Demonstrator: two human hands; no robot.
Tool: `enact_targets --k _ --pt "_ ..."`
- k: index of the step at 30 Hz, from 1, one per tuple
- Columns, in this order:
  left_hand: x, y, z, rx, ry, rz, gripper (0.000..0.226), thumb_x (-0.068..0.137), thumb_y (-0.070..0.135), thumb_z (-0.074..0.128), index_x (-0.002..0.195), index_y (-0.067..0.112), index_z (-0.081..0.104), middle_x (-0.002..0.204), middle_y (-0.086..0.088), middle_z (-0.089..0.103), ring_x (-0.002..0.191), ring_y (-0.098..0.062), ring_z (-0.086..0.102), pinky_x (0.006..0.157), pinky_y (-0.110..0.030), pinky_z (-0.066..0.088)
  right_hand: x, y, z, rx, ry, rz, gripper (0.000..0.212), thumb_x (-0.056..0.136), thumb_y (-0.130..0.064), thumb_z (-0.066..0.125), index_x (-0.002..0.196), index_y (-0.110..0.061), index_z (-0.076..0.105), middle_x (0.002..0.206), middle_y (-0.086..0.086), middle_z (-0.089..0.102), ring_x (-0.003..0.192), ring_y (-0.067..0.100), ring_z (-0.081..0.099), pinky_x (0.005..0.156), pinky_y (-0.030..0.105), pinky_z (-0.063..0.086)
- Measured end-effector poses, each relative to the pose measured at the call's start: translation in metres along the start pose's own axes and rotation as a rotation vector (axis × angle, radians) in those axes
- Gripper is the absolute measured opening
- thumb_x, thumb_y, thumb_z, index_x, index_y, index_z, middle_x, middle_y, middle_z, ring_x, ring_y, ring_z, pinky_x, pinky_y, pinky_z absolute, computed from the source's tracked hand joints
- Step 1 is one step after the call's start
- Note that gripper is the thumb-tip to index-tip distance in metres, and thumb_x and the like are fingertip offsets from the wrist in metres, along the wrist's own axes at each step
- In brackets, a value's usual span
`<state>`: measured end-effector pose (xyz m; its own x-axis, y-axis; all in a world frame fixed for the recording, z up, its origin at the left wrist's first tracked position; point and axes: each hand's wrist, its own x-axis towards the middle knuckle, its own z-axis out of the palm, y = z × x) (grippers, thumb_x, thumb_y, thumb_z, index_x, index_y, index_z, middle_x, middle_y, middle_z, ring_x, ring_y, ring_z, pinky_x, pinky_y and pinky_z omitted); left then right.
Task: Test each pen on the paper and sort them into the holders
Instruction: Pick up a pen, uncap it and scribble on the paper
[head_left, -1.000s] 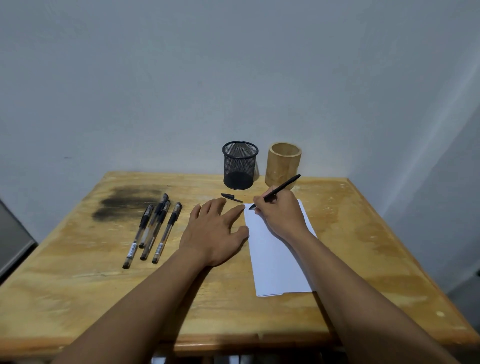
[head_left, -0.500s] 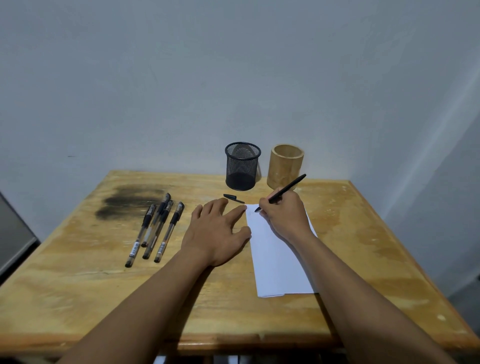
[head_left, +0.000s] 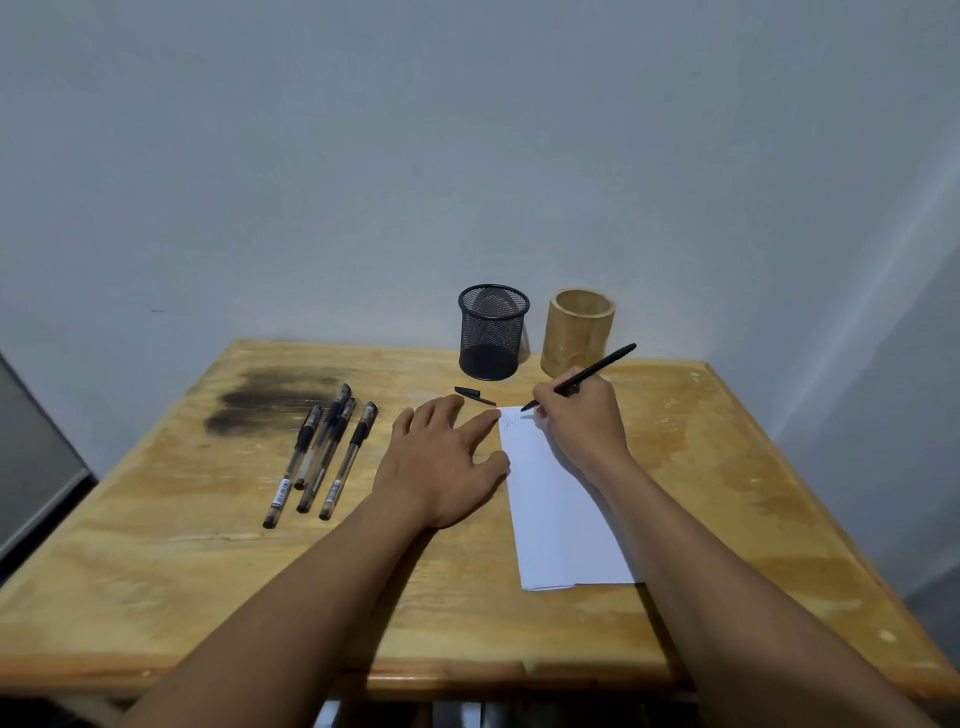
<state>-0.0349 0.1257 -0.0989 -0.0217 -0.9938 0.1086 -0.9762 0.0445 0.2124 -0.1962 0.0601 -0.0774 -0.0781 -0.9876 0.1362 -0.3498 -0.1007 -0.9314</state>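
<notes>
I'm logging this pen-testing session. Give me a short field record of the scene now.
Right hand: grips black pen, tip on paper, far corner
Left hand: flat on table, thumb at paper's left edge
Paper: faint marks by pen tip
Pen cap: beyond left hand
Other pens: four, side by side, left of left hand
Holders: mesh holder, wooden holder, upright, no pens visible inside

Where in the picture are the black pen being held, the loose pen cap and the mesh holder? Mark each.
black pen (head_left: 602, 363), head view, bare barrel above the hand.
pen cap (head_left: 474, 395), head view, middle of the cap.
mesh holder (head_left: 491, 338), head view, front wall.
</notes>
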Motion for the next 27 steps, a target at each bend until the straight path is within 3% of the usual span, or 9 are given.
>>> enact_targets --k 5,11,14,17,21,27 --pt "0.001 0.001 -0.003 -0.04 -0.005 -0.009 0.061 0.09 0.063 0.034 0.149 0.047 0.03 0.159 -0.004 0.031 0.148 -0.025 0.019 0.12 -0.049 0.012 0.001 -0.006 -0.005 0.092 -0.014 -0.026 0.011 0.089 -0.02 0.07 0.08 -0.015 0.071 0.08 0.005 0.074 0.079 0.019 0.069 0.069 0.036 0.056" --pt "0.013 -0.004 -0.011 -0.197 0.176 -0.045 0.048 0.093 0.045 0.048 0.139 0.033 0.051 0.142 -0.004 0.051 0.132 -0.027 0.04 0.106 -0.047 0.034 0.004 -0.012 -0.011 0.234 -0.019 0.062 0.019 0.094 -0.016 0.064 0.096 0.002 0.07 0.077 0.013 0.064 0.061 0.019 0.056 0.049 0.028 0.047" --pt "0.029 -0.011 -0.013 -0.165 0.241 -0.084 0.04 0.096 0.035 0.046 0.134 0.027 0.057 0.134 -0.005 0.057 0.124 -0.029 0.046 0.099 -0.046 0.038 0.006 -0.013 -0.012 0.265 -0.021 0.055 0.017 0.094 -0.014 0.065 0.097 0.003 0.069 0.082 0.014 0.068 0.065 0.016 0.058 0.053 0.032 0.05" --pt "0.042 -0.013 -0.012 -0.062 0.205 -0.088 0.036 0.099 0.034 0.046 0.131 0.028 0.061 0.13 -0.004 0.059 0.121 -0.03 0.047 0.097 -0.047 0.04 0.009 -0.011 -0.014 0.283 -0.034 0.049 0.011 0.092 -0.014 0.069 0.094 -0.003 0.071 0.089 0.015 0.074 0.071 0.014 0.063 0.058 0.035 0.056" --pt "0.049 -0.011 -0.01 -0.015 0.22 -0.086 0.026 0.1 0.034 0.051 0.119 0.029 0.067 0.119 -0.001 0.065 0.113 -0.028 0.051 0.091 -0.044 0.042 0.01 -0.014 -0.014 0.346 -0.067 0.058 0.006 0.092 -0.01 0.069 0.089 -0.007 0.072 0.082 0.009 0.072 0.077 0.014 0.068 0.067 0.037 0.058" --pt "0.044 -0.009 -0.024 -0.253 0.375 -0.065 0.01 0.093 0.031 0.059 0.101 0.032 0.065 0.097 0.008 0.072 0.097 -0.025 0.055 0.081 -0.04 0.044 0.01 -0.021 -0.022 0.435 -0.099 0.052 0.019 0.09 -0.011 0.072 0.101 0.004 0.071 0.084 0.006 0.074 0.08 0.012 0.071 0.065 0.031 0.057"
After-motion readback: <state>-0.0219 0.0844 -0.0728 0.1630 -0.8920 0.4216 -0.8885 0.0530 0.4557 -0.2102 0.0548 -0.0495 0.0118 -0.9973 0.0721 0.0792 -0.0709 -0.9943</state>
